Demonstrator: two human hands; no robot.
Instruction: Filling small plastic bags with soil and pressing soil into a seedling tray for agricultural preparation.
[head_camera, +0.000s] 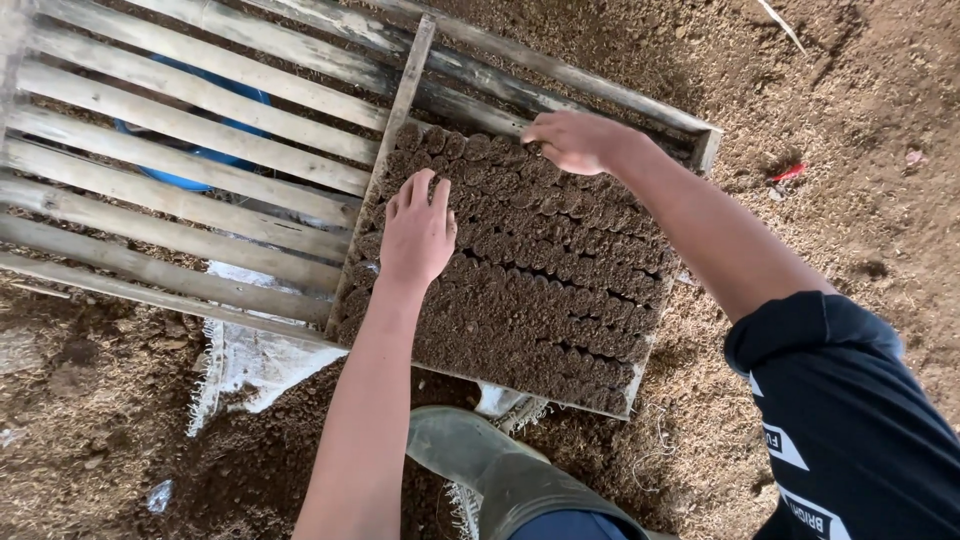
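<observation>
Many small brown soil-filled tubes (540, 290) are packed inside the grey wooden slatted frame (190, 170). The left hand (418, 235) is pressed flat, open, on them; the right hand (572, 140) is pinched on one tube beyond it. Rows could be toppled by uneven pressure.

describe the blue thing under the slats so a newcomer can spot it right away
Start at the wooden slatted rack lying on the dirt floor, left of the framed section packed with soil-filled tubes where both hands work. Look through the gaps in the upper slats: the blue round object sits beneath them, only partly visible. It is the only bright blue thing among brown wood and soil.
</observation>
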